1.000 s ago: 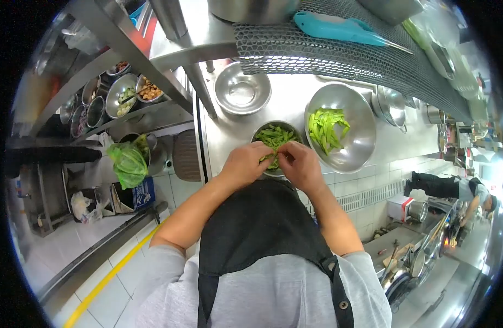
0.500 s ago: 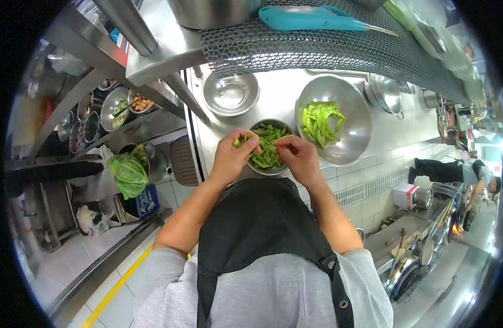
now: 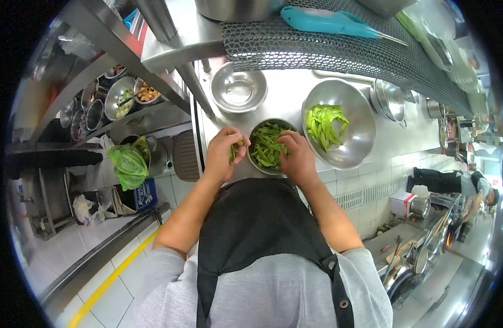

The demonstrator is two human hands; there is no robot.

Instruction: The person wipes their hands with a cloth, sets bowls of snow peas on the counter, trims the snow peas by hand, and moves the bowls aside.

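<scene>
A small metal bowl [image 3: 255, 127] full of green snow peas [image 3: 268, 150] stands at the counter's near edge. Just left of its rim, my left hand [image 3: 223, 153] is closed round a few snow peas, which poke out between thumb and fingers. My right hand [image 3: 299, 156] reaches over the right rim, fingers curled down at the peas; what they pinch, if anything, is hidden. Beyond it, a large metal bowl [image 3: 358, 131] holds a loose pile of paler green pods [image 3: 325, 126]. An empty metal bowl [image 3: 239, 90] sits behind on the left.
A mesh-covered shelf [image 3: 317, 52] overhangs the counter, with a turquoise-handled pointed tool [image 3: 333, 22] on it. Metal colanders [image 3: 389, 101] stand at right. Containers of cut food [image 3: 120, 98] and a bagged leafy vegetable [image 3: 130, 167] are at left. A person [image 3: 472, 183] works far right.
My hands have moved apart: the left has drawn left off the bowl with snow peas in it, while the right has lowered its fingers to the peas. The view has shifted slightly.
</scene>
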